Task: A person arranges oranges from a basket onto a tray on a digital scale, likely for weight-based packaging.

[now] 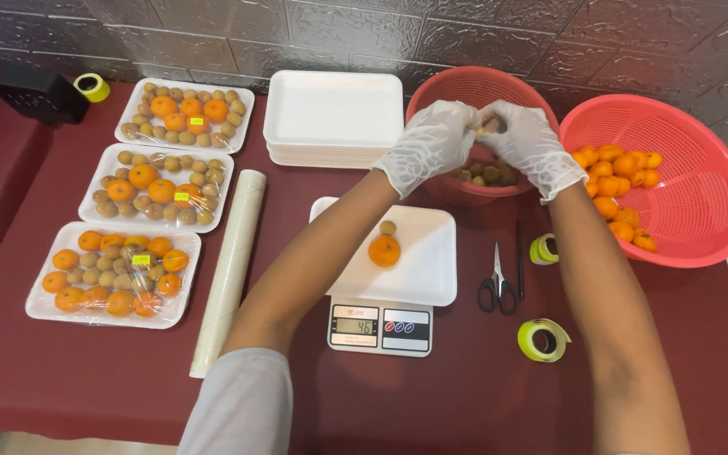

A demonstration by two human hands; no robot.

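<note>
Leftward, three wrapped trays (115, 274), yellow labels (141, 260).

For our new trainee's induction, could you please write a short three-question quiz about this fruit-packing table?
1. True or false: the foam tray on the scale holds one orange fruit and one small brown fruit.
2. How many wrapped fruit trays lie at the table's left side? A) two B) three C) five
3. Fill in: the left hand and right hand meet above the red basket that holds small ____ fruits.

Key
1. True.
2. B: three, in a column beside the roll of film.
3. Brown; the oranges sit in the other basket.
</note>
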